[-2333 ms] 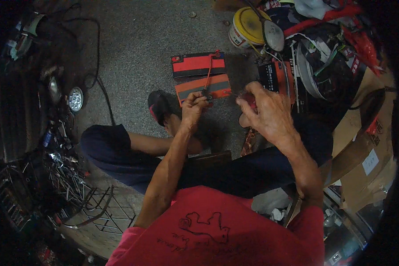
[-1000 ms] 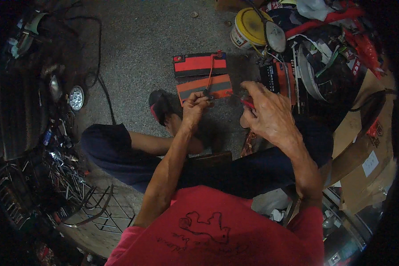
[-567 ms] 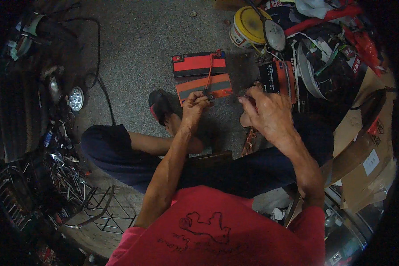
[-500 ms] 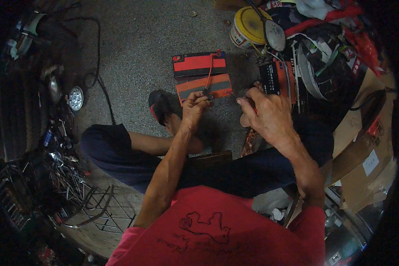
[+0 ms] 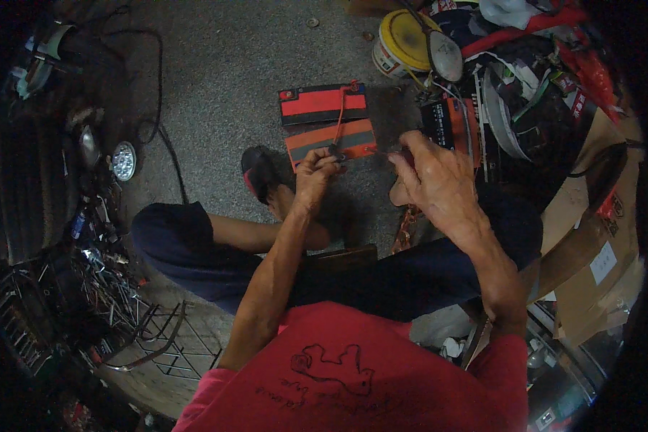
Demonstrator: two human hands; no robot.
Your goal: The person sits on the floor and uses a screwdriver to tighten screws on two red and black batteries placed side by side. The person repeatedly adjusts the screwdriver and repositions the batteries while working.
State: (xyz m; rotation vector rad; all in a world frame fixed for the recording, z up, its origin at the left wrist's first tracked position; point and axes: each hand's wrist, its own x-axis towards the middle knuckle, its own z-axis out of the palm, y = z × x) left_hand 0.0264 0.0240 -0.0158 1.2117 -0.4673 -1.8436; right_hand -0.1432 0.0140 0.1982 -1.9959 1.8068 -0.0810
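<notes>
Two batteries lie side by side on the floor: a red and black battery [image 5: 313,106] farther away, and an orange and grey battery [image 5: 309,149] nearer me. A red wire [image 5: 340,119] runs from the far one's right corner down across the near one. My left hand [image 5: 318,165] pinches its dark lower end at the near battery's front edge. My right hand [image 5: 439,176] is closed just right of that battery, with a thin-shafted tool [image 5: 380,151] pointing left toward the battery's right end. The tool's handle is hidden in my fingers.
A yellow-lidded bucket [image 5: 405,42] stands at the far right. Beside my right hand is another black and orange battery [image 5: 450,129], with a heap of bags and parts behind. Cardboard [image 5: 590,266] lies at right. A round lamp [image 5: 124,160] and loose metal tools [image 5: 111,295] lie at left.
My right hand has turned slightly, its fingers shifting a little, and a red bit seen under it before is now hidden. The left hand, wire and batteries hold their places.
</notes>
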